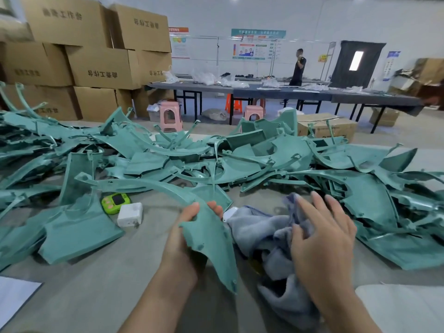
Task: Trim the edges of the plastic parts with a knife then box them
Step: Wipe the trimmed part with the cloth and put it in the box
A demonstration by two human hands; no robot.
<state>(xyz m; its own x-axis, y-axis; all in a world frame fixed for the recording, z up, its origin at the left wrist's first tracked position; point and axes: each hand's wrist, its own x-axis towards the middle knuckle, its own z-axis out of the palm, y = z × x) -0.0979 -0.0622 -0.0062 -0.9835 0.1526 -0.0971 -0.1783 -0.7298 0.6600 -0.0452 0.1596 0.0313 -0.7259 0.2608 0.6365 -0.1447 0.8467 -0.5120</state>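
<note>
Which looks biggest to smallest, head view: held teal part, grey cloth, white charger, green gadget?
1. held teal part, counting its long arc
2. grey cloth, close behind; the right hand hides some, so unsure
3. white charger and green gadget: look alike, not ranked

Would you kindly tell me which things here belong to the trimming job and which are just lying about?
Job: plastic part gripped by left hand; pile of plastic parts; cardboard boxes.
Lying about: grey cloth pinched by right hand; green gadget; white charger; pink stools.
</note>
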